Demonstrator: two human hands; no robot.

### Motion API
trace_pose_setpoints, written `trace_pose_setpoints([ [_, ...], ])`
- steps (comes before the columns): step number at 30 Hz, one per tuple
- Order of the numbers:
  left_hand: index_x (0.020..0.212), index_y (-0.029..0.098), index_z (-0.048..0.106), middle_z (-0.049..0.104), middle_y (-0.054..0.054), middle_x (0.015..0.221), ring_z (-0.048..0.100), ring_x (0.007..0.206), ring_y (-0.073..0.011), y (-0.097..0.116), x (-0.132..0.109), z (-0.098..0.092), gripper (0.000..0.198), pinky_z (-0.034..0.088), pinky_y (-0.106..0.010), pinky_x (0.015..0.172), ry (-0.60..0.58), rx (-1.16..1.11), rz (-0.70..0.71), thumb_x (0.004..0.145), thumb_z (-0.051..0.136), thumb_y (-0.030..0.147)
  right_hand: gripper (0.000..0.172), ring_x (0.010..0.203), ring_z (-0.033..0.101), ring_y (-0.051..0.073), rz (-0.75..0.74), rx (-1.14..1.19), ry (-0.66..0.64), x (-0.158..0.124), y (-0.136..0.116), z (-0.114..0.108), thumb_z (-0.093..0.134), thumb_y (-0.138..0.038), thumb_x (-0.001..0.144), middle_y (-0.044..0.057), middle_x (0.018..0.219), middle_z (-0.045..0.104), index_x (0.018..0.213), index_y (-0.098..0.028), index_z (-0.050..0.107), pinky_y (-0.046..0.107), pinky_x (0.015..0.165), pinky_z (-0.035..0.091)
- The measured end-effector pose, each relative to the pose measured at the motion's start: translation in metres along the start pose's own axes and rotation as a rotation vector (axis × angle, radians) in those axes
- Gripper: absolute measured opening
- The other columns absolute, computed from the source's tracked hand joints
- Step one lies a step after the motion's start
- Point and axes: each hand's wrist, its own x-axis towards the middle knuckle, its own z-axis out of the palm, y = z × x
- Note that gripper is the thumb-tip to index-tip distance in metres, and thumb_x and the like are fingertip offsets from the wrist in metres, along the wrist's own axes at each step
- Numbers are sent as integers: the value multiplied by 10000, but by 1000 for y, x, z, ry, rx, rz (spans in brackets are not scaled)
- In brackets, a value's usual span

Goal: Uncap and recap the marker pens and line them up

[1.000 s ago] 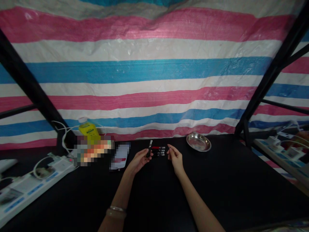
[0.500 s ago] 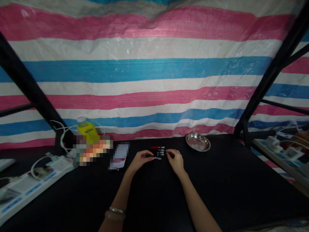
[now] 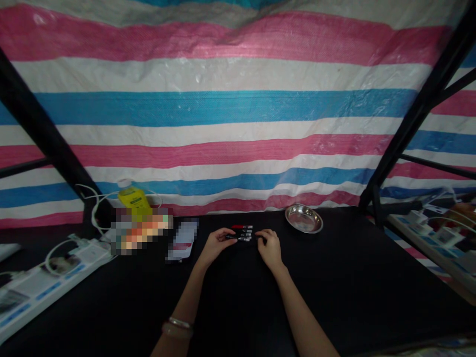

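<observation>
Centre of frame: pens (image 3: 243, 233) already laid side by side on the black table (image 3: 334, 287). Left hand (image 3: 215, 244) and right hand (image 3: 269, 246), fingers curled, touch the row's ends; whether they grip cannot be told. Steel dish (image 3: 304, 218) stands apart, right.

Place: makeshift work booth, one of a row.
Wall: striped plastic tarp (image 3: 238, 109) hung behind.
Frame: black metal poles (image 3: 409, 134) brace it.
Bench: black bench (image 3: 372, 287).
Power: power strips (image 3: 48, 277) with plugged cables, left and right.
</observation>
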Motion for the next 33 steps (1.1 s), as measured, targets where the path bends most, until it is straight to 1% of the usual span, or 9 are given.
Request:
trace_pose_setpoints([
  [4,814,158,643,659,-26,808,591,743,-166,1,0,-2,346,446,-276,683,1,3,23,552,756,353,220,896,509,205,-62,-12,-51,-4,-8,-5,592,-183,684,50,930,575,863,-251,699,334,811,405],
  [8,776,152,641,640,-16,749,566,690,-148,0,0,-10,307,422,-266,661,-43,63,7,553,750,332,164,907,499,219,-93,-27,-109,-7,-7,-8,674,-240,660,50,940,566,814,-281,707,358,818,392],
  [11,763,151,646,632,-16,722,542,657,-141,0,0,-12,294,401,-258,631,-92,116,-1,546,746,322,83,871,517,206,-60,9,-120,-5,2,-7,654,-222,699,47,887,583,742,-269,708,359,814,394],
  [15,820,155,670,634,-15,729,483,591,-118,2,-1,-11,342,352,-240,571,-108,182,-4,527,750,312,123,840,546,187,-40,124,-123,3,16,-6,607,-151,714,37,827,606,732,-231,699,330,791,423],
  [18,788,158,700,543,26,567,412,527,-107,2,-1,-11,307,287,-236,526,-105,276,-25,544,736,340,143,828,560,182,-31,176,-113,5,21,-6,586,-127,713,32,805,620,729,-220,692,321,779,437],
  [20,774,166,718,469,42,509,387,514,-108,0,0,-11,294,266,-240,522,-87,324,-18,550,733,356,149,828,565,182,-33,189,-108,5,21,-6,580,-125,714,32,807,628,738,-221,691,321,775,439],
  [25,745,207,732,524,1,690,440,616,-130,-7,1,-11,274,323,-251,583,-23,382,84,511,760,348,177,855,561,189,-58,172,-104,3,16,-8,582,-126,718,37,846,634,824,-220,688,331,797,432],
  [29,781,214,722,519,-5,730,449,639,-134,-12,2,-10,318,345,-253,596,4,388,130,506,773,366,223,902,525,211,-91,45,-85,0,8,-10,624,-183,726,59,931,605,927,-254,691,357,819,422],
  [33,819,181,704,519,-3,703,426,576,-112,-20,5,-14,324,355,-248,571,147,331,179,613,705,431,207,894,508,199,-142,18,-65,-3,1,-6,602,-214,771,59,925,587,951,-262,693,332,808,428],
])
